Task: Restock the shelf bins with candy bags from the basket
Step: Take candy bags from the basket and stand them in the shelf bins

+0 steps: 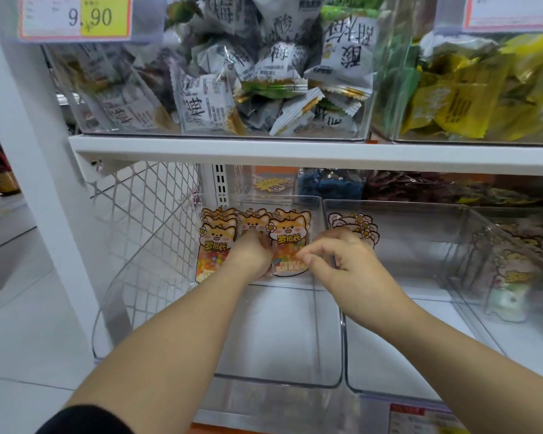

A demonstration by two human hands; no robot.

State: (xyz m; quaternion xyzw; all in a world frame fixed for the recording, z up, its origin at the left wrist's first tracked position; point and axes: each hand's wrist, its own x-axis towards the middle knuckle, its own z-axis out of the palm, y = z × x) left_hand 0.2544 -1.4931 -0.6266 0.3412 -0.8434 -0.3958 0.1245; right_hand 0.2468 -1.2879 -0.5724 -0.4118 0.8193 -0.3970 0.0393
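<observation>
Bare forearms (176, 339) reach into the clear bin (279, 382). Left hand (251, 256) grips a candy bag (252, 223). Right hand (339, 261) curls at the neighbouring bag (290, 236), grip unclear.

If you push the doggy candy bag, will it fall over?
Probably: the doggy candy bag looks thin and flat, standing upright in the clear bin. It likely bends, being a soft pouch. Loose sweets inside may shift.

Orange fox-print candy bags (290, 242) upright at clear bin's (279, 382) back

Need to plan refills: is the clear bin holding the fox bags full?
Mostly empty: fox bags line only the back of the clear bin; the front is bare.
</observation>
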